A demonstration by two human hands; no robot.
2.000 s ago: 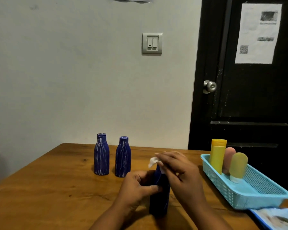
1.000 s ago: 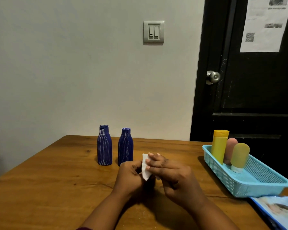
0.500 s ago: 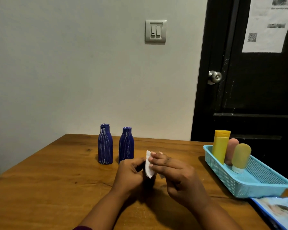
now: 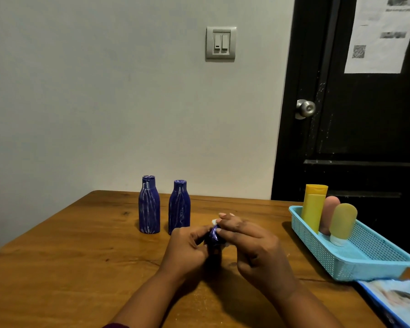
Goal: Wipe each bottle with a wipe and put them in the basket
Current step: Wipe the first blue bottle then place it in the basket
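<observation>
between both hands, blue bottle (image 4: 214,237) shows no legible label.

A pale grey wall (image 4: 104,91) fills the left and centre of the frame, with a light switch (image 4: 220,43) at upper centre. A black door (image 4: 365,138) stands at right, its round knob (image 4: 305,109) at mid-height and a printed paper (image 4: 380,34) at upper right. A wooden table (image 4: 69,268) covers the bottom

two bottles (image 4: 164,207) side by side: near table (image 4: 57,268) far edge | basket (image 4: 374,263): right edge, three tubes (image 4: 327,213) upright at its far end | packet (image 4: 398,299): near-right corner
</observation>
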